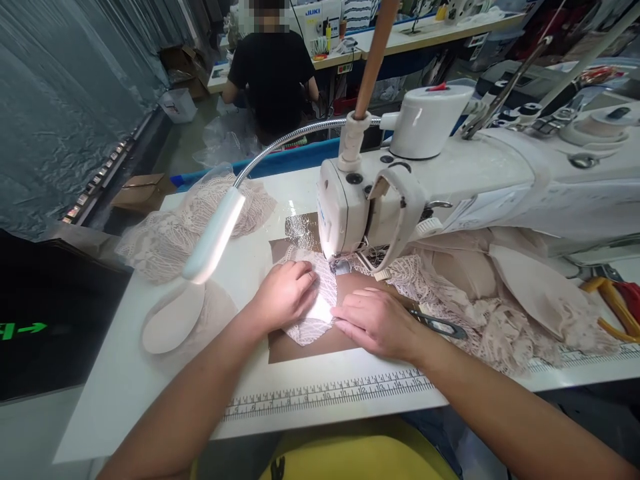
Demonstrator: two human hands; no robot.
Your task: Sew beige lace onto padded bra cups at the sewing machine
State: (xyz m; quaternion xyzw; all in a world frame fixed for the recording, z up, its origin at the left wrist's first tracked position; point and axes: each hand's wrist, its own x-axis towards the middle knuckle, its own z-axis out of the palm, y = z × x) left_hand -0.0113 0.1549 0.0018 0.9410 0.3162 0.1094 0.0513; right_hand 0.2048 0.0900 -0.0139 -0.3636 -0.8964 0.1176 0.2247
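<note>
My left hand (285, 293) lies flat, fingers together, pressing a piece of pale lace fabric (315, 313) onto the table just left of the needle. My right hand (375, 321) rests palm down on the same lace, fingers stretched toward the left hand. Under its wrist lies a small pair of thread snips (440, 325); whether the hand grips them is hidden. The white sewing machine (360, 200) has its presser foot (341, 267) down on the lace, directly ahead of both hands. A brown sheet (290, 348) lies under the lace.
A gooseneck lamp (213, 237) hangs over the table's left part. Lace pile (175, 230) and a foam cup (173, 327) sit at left; more lace and cups (520, 293) at right, with scissors with yellow handles (615, 303). A ruler strip (325, 393) runs along the front edge. Another person (273, 73) works at a far table.
</note>
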